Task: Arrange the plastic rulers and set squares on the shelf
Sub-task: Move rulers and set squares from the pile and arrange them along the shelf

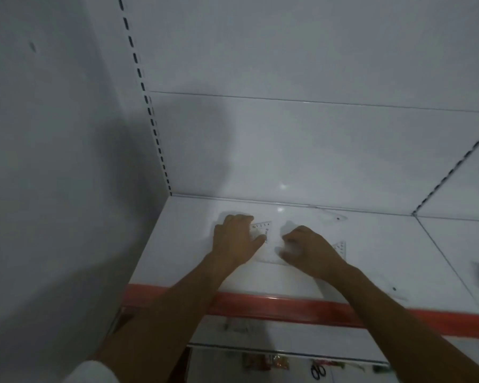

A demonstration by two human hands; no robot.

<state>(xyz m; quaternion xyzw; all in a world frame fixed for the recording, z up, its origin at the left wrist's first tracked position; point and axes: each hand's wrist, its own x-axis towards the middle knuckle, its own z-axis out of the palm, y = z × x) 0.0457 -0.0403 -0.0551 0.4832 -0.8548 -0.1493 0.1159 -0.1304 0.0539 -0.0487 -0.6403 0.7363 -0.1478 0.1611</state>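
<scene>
Clear set squares (263, 230) blur under both hands (271, 244).

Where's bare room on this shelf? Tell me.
Free: the shelf between the side wall and the left hand; also behind the right hand, toward the back panel. Crowded: the clear set squares under both hands.

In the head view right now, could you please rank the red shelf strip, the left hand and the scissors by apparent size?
1. red shelf strip
2. left hand
3. scissors, though blurred
</scene>
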